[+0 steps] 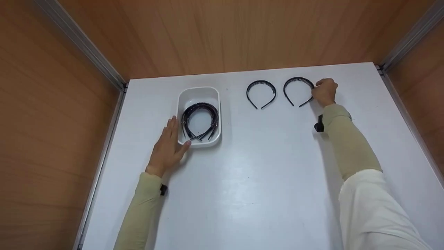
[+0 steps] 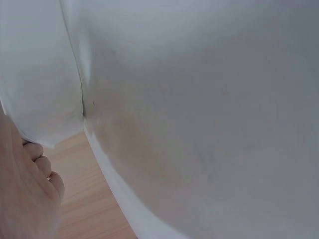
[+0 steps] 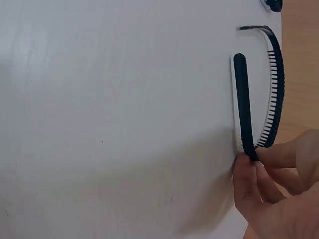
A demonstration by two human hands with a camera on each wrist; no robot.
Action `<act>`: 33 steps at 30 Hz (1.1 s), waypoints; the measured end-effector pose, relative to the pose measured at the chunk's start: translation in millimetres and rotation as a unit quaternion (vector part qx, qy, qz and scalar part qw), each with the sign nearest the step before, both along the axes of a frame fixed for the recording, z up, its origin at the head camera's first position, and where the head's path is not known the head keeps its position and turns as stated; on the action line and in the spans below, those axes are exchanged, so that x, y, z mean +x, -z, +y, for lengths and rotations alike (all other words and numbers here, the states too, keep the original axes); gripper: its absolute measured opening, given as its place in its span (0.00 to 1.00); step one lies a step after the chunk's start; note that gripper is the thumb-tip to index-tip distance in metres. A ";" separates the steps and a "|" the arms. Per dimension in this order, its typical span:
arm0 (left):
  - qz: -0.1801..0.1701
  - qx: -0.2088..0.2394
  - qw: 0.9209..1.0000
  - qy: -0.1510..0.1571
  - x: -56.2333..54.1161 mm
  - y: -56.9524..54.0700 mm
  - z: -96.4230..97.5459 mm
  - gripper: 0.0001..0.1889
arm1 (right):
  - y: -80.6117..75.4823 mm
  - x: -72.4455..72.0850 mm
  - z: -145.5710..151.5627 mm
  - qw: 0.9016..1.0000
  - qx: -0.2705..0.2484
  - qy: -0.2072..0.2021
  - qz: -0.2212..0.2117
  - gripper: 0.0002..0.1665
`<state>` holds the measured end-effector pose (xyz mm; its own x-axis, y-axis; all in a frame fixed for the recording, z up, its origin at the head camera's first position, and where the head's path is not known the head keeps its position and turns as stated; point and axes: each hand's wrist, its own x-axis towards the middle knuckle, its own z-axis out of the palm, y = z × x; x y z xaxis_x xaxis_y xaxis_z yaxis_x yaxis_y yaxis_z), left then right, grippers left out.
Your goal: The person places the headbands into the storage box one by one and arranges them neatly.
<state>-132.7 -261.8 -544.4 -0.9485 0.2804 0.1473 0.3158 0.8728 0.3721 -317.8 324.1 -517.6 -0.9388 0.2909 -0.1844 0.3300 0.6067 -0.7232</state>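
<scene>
At the far right of the table, my right hand pinches the side of a black headband between thumb and fingers. In the right wrist view that headband has a row of comb teeth along its inner curve. My left hand lies along the left side of a white plastic container, its fingers straight and its thumb out at the front corner. Inside the container lie several black headbands, overlapping in a ring. The left wrist view shows the container with my fingers at its edge.
Another black headband lies between the container and the held one. Beneath everything is a white table. Wood-grain panels with metal framing stand at the back and both sides.
</scene>
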 end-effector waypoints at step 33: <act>-0.007 0.000 1.000 0.000 1.6 -7.1 -2.1 0.48 | -21.5 5.8 6.4 0.978 -0.173 0.048 -0.107 0.29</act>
<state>-131.1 -263.8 -537.3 -0.9504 0.2805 0.1348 0.3109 0.8727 0.3766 -312.0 330.6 -496.1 -0.8394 0.2613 -0.4765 0.5396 0.2963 -0.7881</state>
